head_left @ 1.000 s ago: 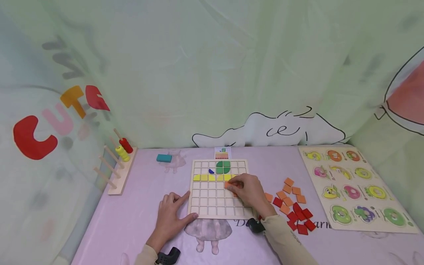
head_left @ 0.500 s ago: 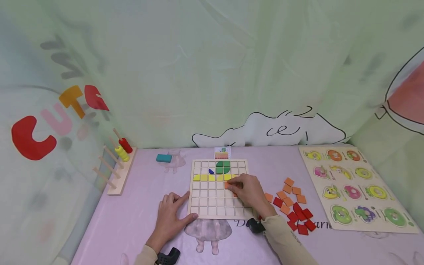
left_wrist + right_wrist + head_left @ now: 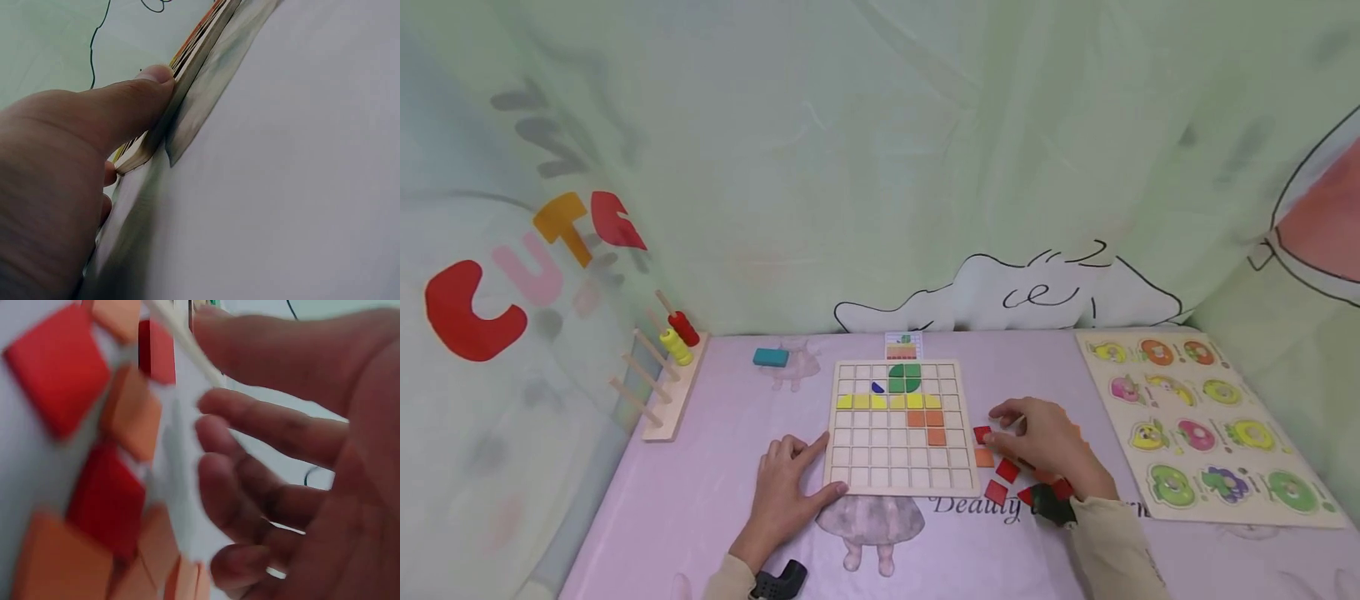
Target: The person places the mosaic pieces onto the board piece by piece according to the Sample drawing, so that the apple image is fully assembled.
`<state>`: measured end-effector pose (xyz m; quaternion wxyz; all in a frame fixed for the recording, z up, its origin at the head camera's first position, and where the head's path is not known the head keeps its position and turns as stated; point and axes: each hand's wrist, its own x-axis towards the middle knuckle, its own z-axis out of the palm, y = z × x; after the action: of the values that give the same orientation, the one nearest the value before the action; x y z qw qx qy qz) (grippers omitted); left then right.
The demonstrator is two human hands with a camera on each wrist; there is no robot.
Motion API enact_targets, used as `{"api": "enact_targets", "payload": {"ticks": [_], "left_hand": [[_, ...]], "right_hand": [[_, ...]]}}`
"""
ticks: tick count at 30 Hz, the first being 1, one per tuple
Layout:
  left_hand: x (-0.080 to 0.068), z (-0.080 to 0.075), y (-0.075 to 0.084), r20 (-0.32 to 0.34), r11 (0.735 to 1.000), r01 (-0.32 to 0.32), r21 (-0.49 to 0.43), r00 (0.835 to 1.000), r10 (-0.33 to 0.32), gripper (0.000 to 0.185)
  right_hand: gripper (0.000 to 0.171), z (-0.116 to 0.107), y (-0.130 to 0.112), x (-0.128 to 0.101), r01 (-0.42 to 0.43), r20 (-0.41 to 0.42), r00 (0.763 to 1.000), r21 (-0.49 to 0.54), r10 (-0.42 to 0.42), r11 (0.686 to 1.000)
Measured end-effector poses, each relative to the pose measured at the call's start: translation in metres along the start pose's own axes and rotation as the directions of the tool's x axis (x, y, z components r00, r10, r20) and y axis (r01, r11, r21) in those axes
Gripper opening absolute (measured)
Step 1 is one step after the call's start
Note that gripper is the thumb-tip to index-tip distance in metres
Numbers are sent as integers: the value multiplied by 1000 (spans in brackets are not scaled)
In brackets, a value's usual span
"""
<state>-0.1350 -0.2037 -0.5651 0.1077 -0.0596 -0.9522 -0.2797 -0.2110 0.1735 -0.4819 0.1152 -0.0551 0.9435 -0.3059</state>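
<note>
A wooden grid board (image 3: pixel 868 461) lies flat, bearing green, yellow and blue pieces. Toward its right side sit orange square tiles (image 3: pixel 937 437). My left hand (image 3: pixel 786 492) rests at the board's near left corner, thumb along the front edge and index finger at the left edge; the left wrist view shows the thumb (image 3: pixel 131 103) against the rim. To the right of the board, my right hand (image 3: pixel 1045 437) is over the loose tiles with fingers apart. Its thumb tip overlaps a red square tile (image 3: pixel 982 434). In the right wrist view nothing sits between its fingers.
A small pattern card (image 3: pixel 903 346) lies behind the board. Loose red tiles (image 3: pixel 996 492) and orange ones lie right of it, partly hidden under the right hand. Left are a teal block (image 3: pixel 771 357) and a bead peg stand (image 3: pixel 672 400); far right, a fruit puzzle board (image 3: pixel 1210 433).
My right hand has left the orange tile on the board and moved right, over the loose tiles. Three orange squares now show uncovered on the grid. The left hand stays put.
</note>
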Motion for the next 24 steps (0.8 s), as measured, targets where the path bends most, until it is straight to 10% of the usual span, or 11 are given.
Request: {"api": "enact_targets", "payload": {"ticks": [24], "left_hand": [[1, -2, 0, 21, 1000, 12, 2, 1000, -12, 79]], "right_hand": [[27, 1, 13, -5, 2, 2, 1000, 35, -2, 999]]}}
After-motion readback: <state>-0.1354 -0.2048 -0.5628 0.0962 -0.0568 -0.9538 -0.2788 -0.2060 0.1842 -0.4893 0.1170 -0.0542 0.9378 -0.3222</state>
